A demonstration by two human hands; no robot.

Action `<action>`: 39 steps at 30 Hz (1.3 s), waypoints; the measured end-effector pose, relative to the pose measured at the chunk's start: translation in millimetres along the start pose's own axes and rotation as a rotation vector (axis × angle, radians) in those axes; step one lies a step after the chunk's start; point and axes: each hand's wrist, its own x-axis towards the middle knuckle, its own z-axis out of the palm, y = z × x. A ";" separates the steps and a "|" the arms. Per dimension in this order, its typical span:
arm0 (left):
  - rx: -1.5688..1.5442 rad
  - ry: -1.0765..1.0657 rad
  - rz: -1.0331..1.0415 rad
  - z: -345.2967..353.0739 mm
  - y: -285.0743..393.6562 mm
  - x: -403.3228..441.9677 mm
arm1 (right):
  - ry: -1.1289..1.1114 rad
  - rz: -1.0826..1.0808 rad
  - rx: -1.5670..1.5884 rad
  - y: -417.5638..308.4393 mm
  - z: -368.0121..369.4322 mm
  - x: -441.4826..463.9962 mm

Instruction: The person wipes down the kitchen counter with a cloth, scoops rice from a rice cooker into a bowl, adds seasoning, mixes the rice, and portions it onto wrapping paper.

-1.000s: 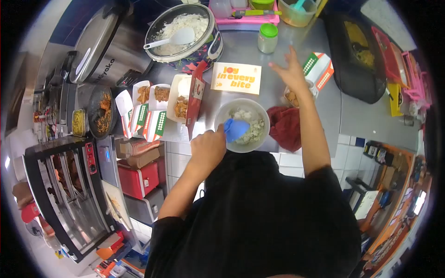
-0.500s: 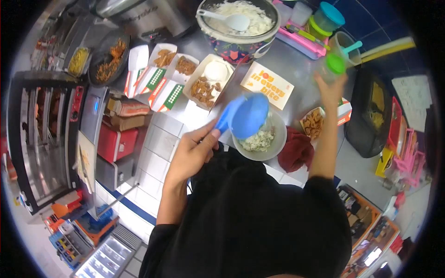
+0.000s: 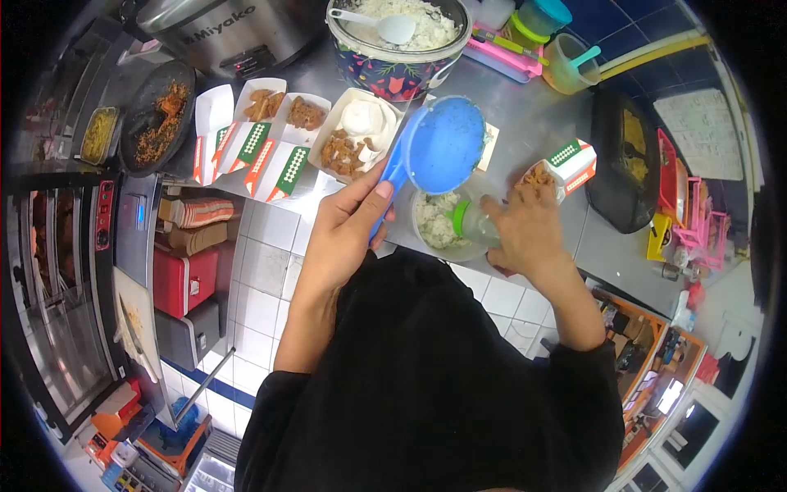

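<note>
My left hand [image 3: 346,220] grips the handle of a blue plastic ladle [image 3: 447,143], its wide round head raised above the counter and flecked with bits. In my right hand [image 3: 529,234] is a clear shaker jar [image 3: 479,225] with a green lid, tipped sideways so the lid points into a bowl [image 3: 461,251]. Rice with green flecks [image 3: 437,220] lies in that bowl, close to my body. Just beyond my right fingers is a small carton [image 3: 571,168] with brown fried pieces. The ladle's head covers most of a printed card [image 3: 489,148].
Food boxes [image 3: 275,168] with fried pieces line the counter's left side, one box [image 3: 361,135] also holding white rice. Behind stands a floral rice pot [image 3: 393,74] with a white paddle [image 3: 396,29]. A stone mortar [image 3: 156,115] is at left, a black case [image 3: 623,176] at right.
My right hand has brought the green-lidded jar from the back right down to the bowl and tipped it. The ladle has lifted slightly. The whole view has shifted a little.
</note>
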 end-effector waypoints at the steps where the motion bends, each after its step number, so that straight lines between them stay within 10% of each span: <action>1: -0.011 -0.012 0.008 -2.7 -0.7 -0.3 | -0.040 -0.030 -0.046 -4.8 -3.5 1.5; 14: 0.001 0.010 -0.021 -9.9 -9.1 -9.9 | -0.089 0.020 0.108 26.1 8.8 -25.1; 25: -0.021 0.036 -0.045 29.2 -18.7 6.3 | 0.075 -0.180 1.785 138.4 146.3 -20.3; 28: 0.061 0.050 -0.120 37.7 -23.1 9.1 | 0.412 0.184 1.909 163.4 153.4 26.8; 33: 0.550 0.015 -0.237 56.2 -35.1 9.8 | 0.867 0.305 1.413 212.6 213.3 175.3; 35: 1.055 -0.032 0.164 56.0 -53.6 9.8 | 0.891 0.363 1.339 214.5 223.6 205.3; 39: 1.785 -0.043 0.082 101.5 -53.1 6.4 | 0.910 0.461 1.317 183.4 205.2 182.2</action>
